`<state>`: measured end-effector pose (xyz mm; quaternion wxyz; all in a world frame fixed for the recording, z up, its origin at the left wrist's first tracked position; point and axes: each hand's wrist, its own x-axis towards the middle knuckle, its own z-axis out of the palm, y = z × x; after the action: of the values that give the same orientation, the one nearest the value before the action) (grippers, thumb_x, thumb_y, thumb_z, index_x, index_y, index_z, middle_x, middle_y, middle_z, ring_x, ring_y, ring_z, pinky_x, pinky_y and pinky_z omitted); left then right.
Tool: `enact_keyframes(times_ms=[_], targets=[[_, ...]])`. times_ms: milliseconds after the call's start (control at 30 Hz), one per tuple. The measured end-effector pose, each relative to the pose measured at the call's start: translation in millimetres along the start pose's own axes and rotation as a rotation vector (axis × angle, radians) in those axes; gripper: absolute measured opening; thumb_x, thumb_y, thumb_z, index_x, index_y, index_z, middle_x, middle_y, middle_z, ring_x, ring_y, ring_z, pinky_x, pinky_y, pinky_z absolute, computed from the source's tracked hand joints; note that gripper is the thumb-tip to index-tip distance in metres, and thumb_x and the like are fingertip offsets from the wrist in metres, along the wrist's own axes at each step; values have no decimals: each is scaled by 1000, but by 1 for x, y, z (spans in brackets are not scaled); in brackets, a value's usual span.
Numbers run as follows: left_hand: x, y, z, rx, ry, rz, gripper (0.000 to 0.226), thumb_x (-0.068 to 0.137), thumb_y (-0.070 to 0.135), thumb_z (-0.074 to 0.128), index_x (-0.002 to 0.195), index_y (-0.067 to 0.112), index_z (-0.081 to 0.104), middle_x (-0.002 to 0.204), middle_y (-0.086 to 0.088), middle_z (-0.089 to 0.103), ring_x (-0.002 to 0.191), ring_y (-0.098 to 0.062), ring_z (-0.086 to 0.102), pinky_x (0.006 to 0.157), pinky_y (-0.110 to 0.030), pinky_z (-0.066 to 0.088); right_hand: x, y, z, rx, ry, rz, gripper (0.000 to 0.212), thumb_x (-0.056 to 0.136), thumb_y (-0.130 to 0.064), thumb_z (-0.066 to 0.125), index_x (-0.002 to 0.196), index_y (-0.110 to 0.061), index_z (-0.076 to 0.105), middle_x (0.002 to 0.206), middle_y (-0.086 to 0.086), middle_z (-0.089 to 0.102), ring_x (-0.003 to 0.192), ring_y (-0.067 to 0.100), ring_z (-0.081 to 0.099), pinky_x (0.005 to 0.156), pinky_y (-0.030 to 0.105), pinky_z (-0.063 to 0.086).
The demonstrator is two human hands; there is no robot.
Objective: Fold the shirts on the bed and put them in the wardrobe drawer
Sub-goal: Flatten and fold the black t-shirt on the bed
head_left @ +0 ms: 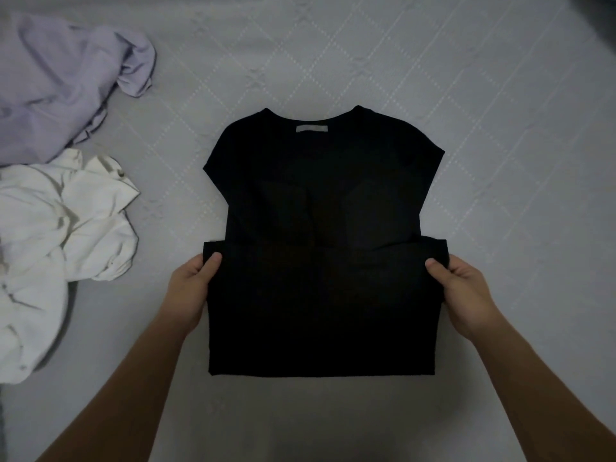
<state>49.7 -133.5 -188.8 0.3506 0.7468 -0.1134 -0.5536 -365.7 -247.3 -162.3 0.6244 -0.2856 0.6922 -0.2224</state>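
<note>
Pinching black shirt (320, 228) hem between both fingers (212, 261).

Grey quilted bedspread (433, 78), diamond stitch pattern, fills view; light dim, corners darker.

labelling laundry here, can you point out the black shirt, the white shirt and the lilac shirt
black shirt (320, 181): head view, chest below the neckline
white shirt (83, 228): head view, middle of the crumpled heap
lilac shirt (56, 81): head view, broad wrinkled panel

two crumpled shirts (63, 161) left of flat shirt (325, 228).
</note>
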Motion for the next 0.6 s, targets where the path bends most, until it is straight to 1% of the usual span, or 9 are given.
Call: enact_keyframes(times_ms=[67, 133, 200, 267, 333, 400, 500, 533, 600], targets=[[3, 2, 2, 118, 120, -33, 22, 90, 35, 69, 95, 14, 75, 96, -8, 76, 96, -29, 72, 91, -47, 56, 5, 0, 1, -107, 100, 38, 11, 94, -15, 64, 97, -18, 74, 102, 6, 75, 94, 24, 71, 85, 34, 55], [5, 8, 6, 288, 246, 7, 25, 85, 33, 75, 83, 10, 68, 83, -12, 72, 88, -35, 70, 84, -48, 58, 11, -5, 4, -231, 196, 12, 7, 92, -17, 66, 92, -13, 72, 97, 12, 74, 88, 27, 69, 85, 38, 55], [11, 25, 14, 337, 330, 85, 24, 80, 36, 79, 87, 17, 65, 81, -4, 69, 85, -27, 69, 79, -38, 56, 24, -21, 10, -269, 242, -58, 17, 90, -22, 69, 103, -11, 70, 98, 8, 71, 93, 25, 67, 90, 37, 53], [25, 53, 22, 343, 368, 150, 33, 78, 41, 79, 101, 23, 63, 84, 6, 65, 85, -17, 66, 77, -26, 50, 45, -48, 18, -199, 261, -106, 29, 89, -23, 71, 115, -10, 68, 102, 6, 70, 94, 21, 66, 92, 35, 53], [51, 84, 27, 330, 354, 214, 44, 78, 43, 79, 112, 20, 62, 88, 7, 65, 88, -16, 65, 80, -23, 50, 71, -77, 26, -104, 238, -108, 26, 89, -21, 71, 111, -6, 68, 98, 11, 69, 89, 24, 66, 85, 38, 57], [83, 115, 31, 274, 314, 241, 58, 76, 44, 81, 120, 11, 61, 105, -4, 68, 100, -22, 66, 93, -35, 53, 96, -103, 34, -27, 183, -99, 20, 89, -20, 71, 102, -5, 67, 99, 16, 69, 86, 26, 67, 79, 39, 59], [123, 153, 36, 153, 198, 179, 73, 72, 37, 86, 130, 5, 55, 124, -14, 63, 110, -25, 64, 99, -39, 53, 124, -130, 44, 79, 60, -84, 29, 89, -18, 71, 113, -3, 66, 106, 14, 72, 89, 24, 73, 74, 36, 60], [132, 161, 37, 148, 142, 158, 68, 73, 32, 86, 128, 4, 57, 122, -15, 65, 108, -25, 66, 96, -39, 54, 129, -135, 48, 78, 16, -79, 27, 90, -16, 70, 114, -6, 67, 106, 12, 72, 89, 22, 73, 73, 36, 61], [136, 173, 37, 178, 29, 158, 42, 77, 21, 82, 113, 7, 68, 113, -14, 70, 100, -23, 70, 88, -34, 57, 131, -143, 53, 14, -36, -103, 18, 90, -12, 68, 109, -11, 67, 104, 9, 73, 89, 19, 74, 75, 36, 61]])
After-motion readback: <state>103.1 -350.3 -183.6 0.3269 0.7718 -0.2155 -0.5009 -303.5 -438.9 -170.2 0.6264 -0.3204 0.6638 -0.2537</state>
